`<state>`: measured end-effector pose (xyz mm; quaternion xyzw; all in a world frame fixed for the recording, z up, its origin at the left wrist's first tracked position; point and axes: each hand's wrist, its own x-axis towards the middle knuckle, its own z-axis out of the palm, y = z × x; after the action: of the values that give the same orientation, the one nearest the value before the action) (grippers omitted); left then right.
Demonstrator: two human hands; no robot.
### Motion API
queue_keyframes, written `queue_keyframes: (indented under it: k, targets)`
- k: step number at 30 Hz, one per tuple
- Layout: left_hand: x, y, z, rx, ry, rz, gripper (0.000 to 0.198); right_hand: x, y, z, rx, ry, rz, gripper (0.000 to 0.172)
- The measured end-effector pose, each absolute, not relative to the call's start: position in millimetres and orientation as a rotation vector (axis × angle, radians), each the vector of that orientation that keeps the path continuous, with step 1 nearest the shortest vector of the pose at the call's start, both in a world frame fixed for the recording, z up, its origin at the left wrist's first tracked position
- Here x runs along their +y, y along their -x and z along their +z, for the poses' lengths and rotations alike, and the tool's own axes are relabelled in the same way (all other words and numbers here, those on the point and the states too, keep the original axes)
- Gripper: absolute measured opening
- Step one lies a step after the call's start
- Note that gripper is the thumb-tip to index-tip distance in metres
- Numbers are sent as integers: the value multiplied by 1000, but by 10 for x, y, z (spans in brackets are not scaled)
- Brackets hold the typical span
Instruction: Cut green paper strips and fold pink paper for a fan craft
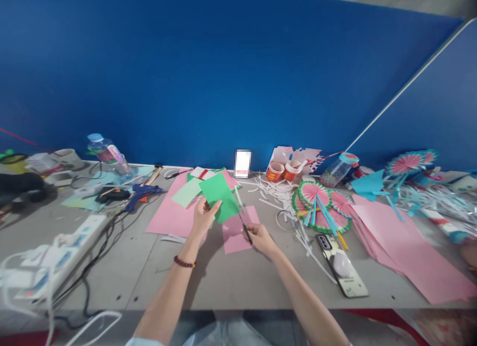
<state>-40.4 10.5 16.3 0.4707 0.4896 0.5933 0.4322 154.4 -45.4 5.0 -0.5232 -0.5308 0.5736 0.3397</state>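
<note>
My left hand (203, 217) pinches the lower left corner of a green paper sheet (219, 197) and holds it up over the grey table (223, 276). My right hand (261, 238) is closed around a pair of scissors (244, 227), whose blades reach up to the sheet's lower right edge. Under both hands lies a small pink paper piece (238, 232). A larger pink sheet (169, 214) lies to the left, with a pale green sheet (186, 192) on it.
A phone (341, 264) lies right of my hands, beside pink and green paper fans (320, 202) and white paper strips (276, 189). Big pink sheets (410, 251) cover the right. A blue glue gun (139, 193), a water bottle (108, 155), a power strip (70, 249) and cables sit left. Two red cups (281, 171) stand at the blue wall.
</note>
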Motion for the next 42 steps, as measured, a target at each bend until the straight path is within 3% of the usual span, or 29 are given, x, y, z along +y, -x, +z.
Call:
queue_keyframes:
  k: [42]
  targets:
    - [112,400,134,1161,-1285,1428,43,-428,-1548,35,-1280,1268,1639,50]
